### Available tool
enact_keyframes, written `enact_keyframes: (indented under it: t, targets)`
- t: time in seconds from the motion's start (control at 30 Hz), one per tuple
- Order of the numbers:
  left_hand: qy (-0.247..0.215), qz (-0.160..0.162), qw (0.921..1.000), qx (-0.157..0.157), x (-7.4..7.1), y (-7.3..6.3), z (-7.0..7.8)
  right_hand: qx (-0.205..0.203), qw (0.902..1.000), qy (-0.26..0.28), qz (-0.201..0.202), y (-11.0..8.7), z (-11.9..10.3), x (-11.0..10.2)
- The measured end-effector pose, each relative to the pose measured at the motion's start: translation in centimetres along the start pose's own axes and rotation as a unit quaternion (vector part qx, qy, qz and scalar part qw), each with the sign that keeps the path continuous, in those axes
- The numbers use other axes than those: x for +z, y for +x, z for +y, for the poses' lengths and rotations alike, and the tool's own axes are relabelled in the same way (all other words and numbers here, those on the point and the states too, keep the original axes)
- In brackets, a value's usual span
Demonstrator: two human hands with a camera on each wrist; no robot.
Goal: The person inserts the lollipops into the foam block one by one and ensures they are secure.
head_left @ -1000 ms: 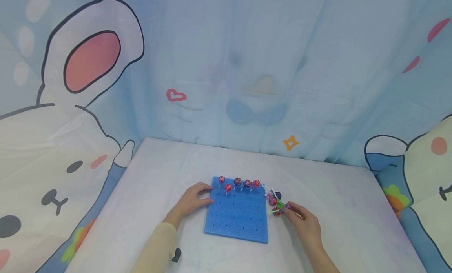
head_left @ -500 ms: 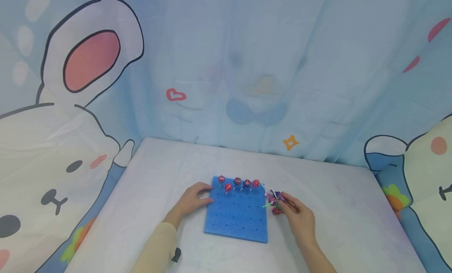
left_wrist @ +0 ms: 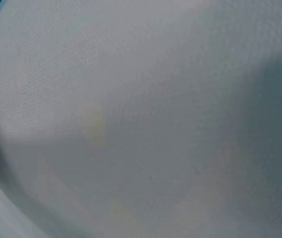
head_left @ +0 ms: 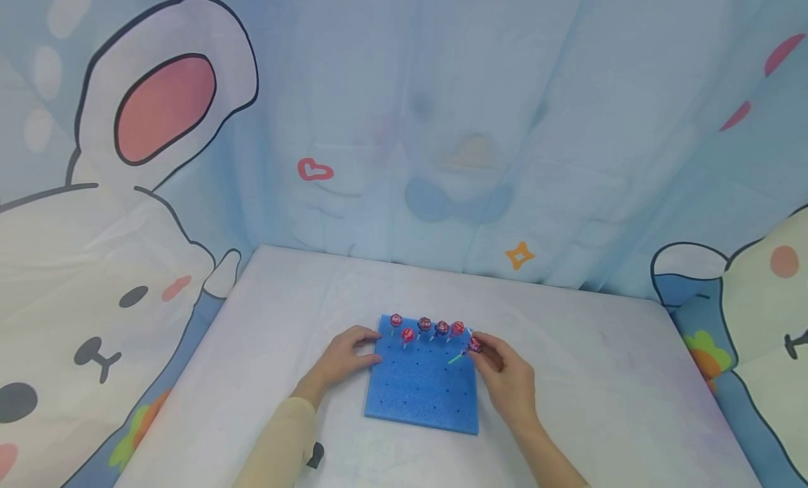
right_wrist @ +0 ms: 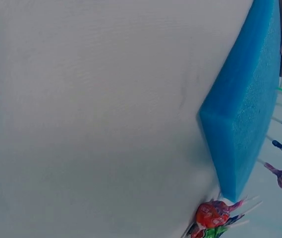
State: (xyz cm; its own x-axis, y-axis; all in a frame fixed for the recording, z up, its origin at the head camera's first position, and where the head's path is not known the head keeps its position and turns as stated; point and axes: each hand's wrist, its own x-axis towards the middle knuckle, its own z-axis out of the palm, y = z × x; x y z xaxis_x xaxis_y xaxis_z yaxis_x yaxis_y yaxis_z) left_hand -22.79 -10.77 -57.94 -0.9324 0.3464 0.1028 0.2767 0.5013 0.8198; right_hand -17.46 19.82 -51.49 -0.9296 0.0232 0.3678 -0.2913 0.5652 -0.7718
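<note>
A blue foam board [head_left: 416, 397] with rows of small holes lies on the table. Several wrapped lollipops stand in its far part, among them one red lollipop [head_left: 407, 335] in the second row. My right hand [head_left: 510, 379] pinches another lollipop [head_left: 474, 344] over the board's right edge, its green stick pointing left and down. Fingers of my left hand [head_left: 343, 358] rest on the board's left edge, thumb apart from them. Loose lollipops [right_wrist: 212, 214] lie beside the board in the right wrist view; my right hand mostly hides them in the head view.
A white cloth covers the table [head_left: 600, 390]. Behind it hangs a light blue printed curtain [head_left: 568, 158]. A small dark object [head_left: 316, 456] shows beside the left sleeve [head_left: 280, 435]. The left wrist view holds mostly white cloth.
My right hand has lifted a lollipop from the loose pile and moved it left and away from me, to over the board's right edge. My left hand has stayed put.
</note>
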Motion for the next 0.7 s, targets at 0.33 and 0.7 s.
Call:
enact_keyframes:
  t: [0.33, 0.7]
  targets:
    - [-0.002, 0.000, 1.0000, 0.003, 0.0, 0.0, -0.1, -0.046, 0.9987, 0.001, -0.023, 0.4, -1.0, 3.1]
    - [0.009, -0.003, 0.9999, -0.008, -0.1, 0.0, 0.0, -0.062, 0.9966, -0.031, -0.045, 0.4, -1.1, 5.5]
